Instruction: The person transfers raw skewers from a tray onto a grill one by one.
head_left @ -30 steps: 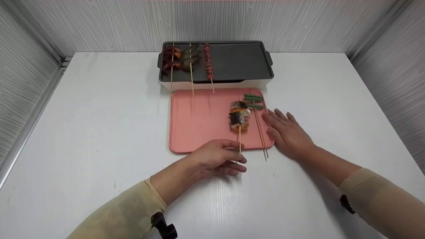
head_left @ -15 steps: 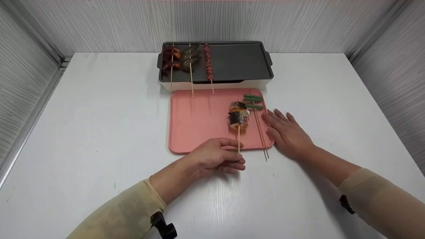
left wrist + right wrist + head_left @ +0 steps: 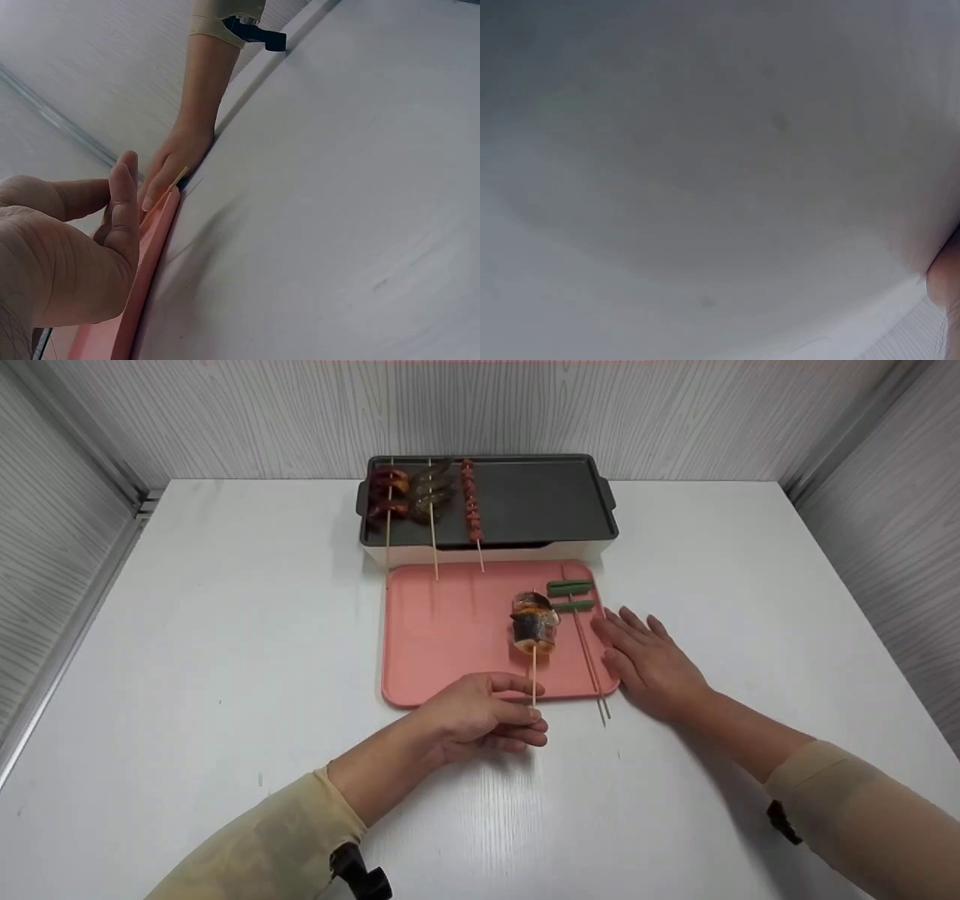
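My left hand (image 3: pixel 487 712) pinches the lower stick of a skewer (image 3: pixel 534 626) at the tray's front edge. Chunky pieces with dark silvery skin, like fish, are threaded on it over the right part of the pink tray (image 3: pixel 442 652). Just to the right lies a skewer of green pieces (image 3: pixel 571 587), its thin stick poking past the front rim. My right hand (image 3: pixel 656 664) rests against the tray's right edge, fingers straight. In the left wrist view, the left hand (image 3: pixel 67 255) hides the fish-like skewer. Only a sliver of right hand (image 3: pixel 943 281) shows in the right wrist view.
Behind the tray stands a black griddle (image 3: pixel 547 502) on a white base. Along its left half lie a dark red skewer (image 3: pixel 388 491), a brownish-green skewer (image 3: pixel 433 495) and a thin red skewer (image 3: pixel 471 502), sticks jutting toward the tray. White walls enclose the table (image 3: pixel 247 615).
The left hand and its skewer have shifted slightly left. The green-piece skewer has slid a little toward the front. The right hand stays in place.
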Action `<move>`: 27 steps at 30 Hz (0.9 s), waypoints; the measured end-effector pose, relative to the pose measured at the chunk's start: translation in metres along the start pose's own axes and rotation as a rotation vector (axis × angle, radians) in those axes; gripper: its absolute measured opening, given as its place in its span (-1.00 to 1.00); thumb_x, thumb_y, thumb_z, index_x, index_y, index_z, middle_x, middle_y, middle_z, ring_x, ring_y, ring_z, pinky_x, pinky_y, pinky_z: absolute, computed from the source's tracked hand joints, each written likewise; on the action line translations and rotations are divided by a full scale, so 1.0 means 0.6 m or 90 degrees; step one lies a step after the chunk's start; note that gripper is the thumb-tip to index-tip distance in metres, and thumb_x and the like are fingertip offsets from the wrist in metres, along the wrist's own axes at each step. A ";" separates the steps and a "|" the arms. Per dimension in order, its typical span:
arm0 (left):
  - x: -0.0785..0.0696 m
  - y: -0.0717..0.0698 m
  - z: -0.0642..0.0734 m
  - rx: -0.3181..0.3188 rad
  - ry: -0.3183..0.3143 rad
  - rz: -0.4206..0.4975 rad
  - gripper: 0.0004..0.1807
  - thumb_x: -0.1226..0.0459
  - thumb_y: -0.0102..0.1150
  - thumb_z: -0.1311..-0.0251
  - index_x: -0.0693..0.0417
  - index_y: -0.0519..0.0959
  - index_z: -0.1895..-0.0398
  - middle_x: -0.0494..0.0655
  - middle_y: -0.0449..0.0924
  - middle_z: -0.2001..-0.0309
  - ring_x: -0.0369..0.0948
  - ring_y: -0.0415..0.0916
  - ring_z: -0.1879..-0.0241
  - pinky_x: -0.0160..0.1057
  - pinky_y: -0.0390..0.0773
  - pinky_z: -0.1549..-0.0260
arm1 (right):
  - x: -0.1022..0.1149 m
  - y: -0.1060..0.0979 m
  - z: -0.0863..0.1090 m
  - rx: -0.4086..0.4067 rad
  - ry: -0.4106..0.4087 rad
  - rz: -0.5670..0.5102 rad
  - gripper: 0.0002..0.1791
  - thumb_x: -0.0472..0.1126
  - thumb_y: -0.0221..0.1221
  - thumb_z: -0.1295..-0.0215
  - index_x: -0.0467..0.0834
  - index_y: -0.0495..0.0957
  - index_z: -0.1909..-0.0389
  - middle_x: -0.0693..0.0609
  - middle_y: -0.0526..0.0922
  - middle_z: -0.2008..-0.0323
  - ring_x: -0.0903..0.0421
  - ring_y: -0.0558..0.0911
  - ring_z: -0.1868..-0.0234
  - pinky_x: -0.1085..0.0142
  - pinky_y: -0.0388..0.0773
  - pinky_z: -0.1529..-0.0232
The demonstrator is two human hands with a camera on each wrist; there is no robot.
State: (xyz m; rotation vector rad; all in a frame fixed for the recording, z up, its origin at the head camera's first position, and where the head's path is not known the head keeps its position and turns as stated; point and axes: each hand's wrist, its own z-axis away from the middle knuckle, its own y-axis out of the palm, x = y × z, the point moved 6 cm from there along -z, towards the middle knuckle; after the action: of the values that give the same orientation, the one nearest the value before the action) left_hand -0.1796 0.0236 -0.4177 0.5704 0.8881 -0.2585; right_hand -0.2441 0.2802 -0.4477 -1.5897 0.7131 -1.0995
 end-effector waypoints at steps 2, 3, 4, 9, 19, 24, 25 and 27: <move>-0.001 -0.002 0.004 0.000 -0.003 -0.004 -0.49 0.50 0.28 -0.40 0.29 0.48 -0.39 0.16 0.79 0.18 -0.12 0.81 0.29 -0.27 0.78 0.30 | 0.000 0.001 0.000 0.005 0.004 0.003 -0.34 0.13 -0.15 -0.73 -0.05 0.16 -0.68 -0.04 0.20 -0.64 -0.12 0.03 -0.69 -0.16 -0.18 -0.66; -0.001 -0.003 0.006 -0.001 -0.003 -0.007 -0.49 0.49 0.28 -0.40 0.28 0.49 -0.39 0.16 0.79 0.18 -0.11 0.81 0.28 -0.27 0.78 0.29 | -0.001 0.001 0.001 0.008 0.006 0.004 -0.33 0.14 -0.15 -0.73 -0.05 0.16 -0.69 -0.03 0.19 -0.64 -0.12 0.02 -0.69 -0.15 -0.18 -0.66; -0.002 -0.004 0.008 -0.002 -0.005 -0.009 -0.49 0.49 0.29 -0.40 0.27 0.49 -0.39 0.16 0.80 0.17 -0.11 0.81 0.27 -0.27 0.78 0.29 | -0.001 0.001 0.001 0.009 0.007 0.004 -0.33 0.14 -0.15 -0.73 -0.05 0.15 -0.69 -0.03 0.19 -0.65 -0.12 0.02 -0.69 -0.15 -0.18 -0.66; -0.006 -0.007 0.016 0.000 -0.006 -0.025 -0.48 0.46 0.31 -0.40 0.23 0.50 -0.40 0.16 0.80 0.14 -0.12 0.81 0.26 -0.27 0.78 0.27 | -0.001 0.001 0.000 0.015 0.012 0.004 -0.32 0.16 -0.16 -0.73 -0.03 0.14 -0.69 -0.01 0.17 -0.65 -0.10 0.00 -0.70 -0.14 -0.19 -0.66; -0.020 -0.008 0.025 0.001 0.000 -0.053 -0.48 0.45 0.32 -0.40 0.17 0.53 -0.41 0.16 0.80 0.13 -0.13 0.82 0.25 -0.28 0.78 0.28 | 0.000 0.001 -0.001 0.020 0.018 0.015 -0.32 0.17 -0.18 -0.73 -0.01 0.12 -0.70 -0.01 0.16 -0.66 -0.10 0.00 -0.70 -0.14 -0.19 -0.66; -0.031 -0.005 0.026 0.006 0.008 -0.055 -0.46 0.45 0.32 -0.40 0.14 0.53 -0.42 0.14 0.81 0.16 -0.14 0.82 0.27 -0.30 0.77 0.31 | 0.000 0.001 -0.001 0.021 0.018 0.009 -0.33 0.17 -0.19 -0.73 -0.01 0.13 -0.70 0.00 0.17 -0.66 -0.09 0.00 -0.70 -0.14 -0.19 -0.66; -0.033 -0.004 0.025 0.008 0.011 -0.053 -0.46 0.46 0.31 -0.39 0.15 0.52 -0.43 0.13 0.81 0.17 -0.15 0.81 0.28 -0.31 0.77 0.32 | -0.001 0.001 -0.001 0.022 0.019 0.008 -0.33 0.17 -0.19 -0.73 -0.01 0.14 -0.70 0.00 0.17 -0.66 -0.09 0.00 -0.70 -0.14 -0.19 -0.66; -0.039 -0.004 0.024 0.009 0.016 -0.048 -0.46 0.47 0.30 -0.40 0.16 0.51 -0.43 0.13 0.81 0.19 -0.15 0.81 0.30 -0.32 0.76 0.34 | -0.001 0.000 -0.001 0.024 0.020 0.004 -0.33 0.17 -0.19 -0.73 -0.01 0.14 -0.70 0.01 0.17 -0.65 -0.09 0.00 -0.70 -0.14 -0.20 -0.66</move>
State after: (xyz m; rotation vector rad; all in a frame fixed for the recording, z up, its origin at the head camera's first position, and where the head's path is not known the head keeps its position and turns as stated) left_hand -0.1852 0.0130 -0.3931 0.5545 0.9347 -0.3268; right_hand -0.2449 0.2804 -0.4480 -1.5401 0.7145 -1.1293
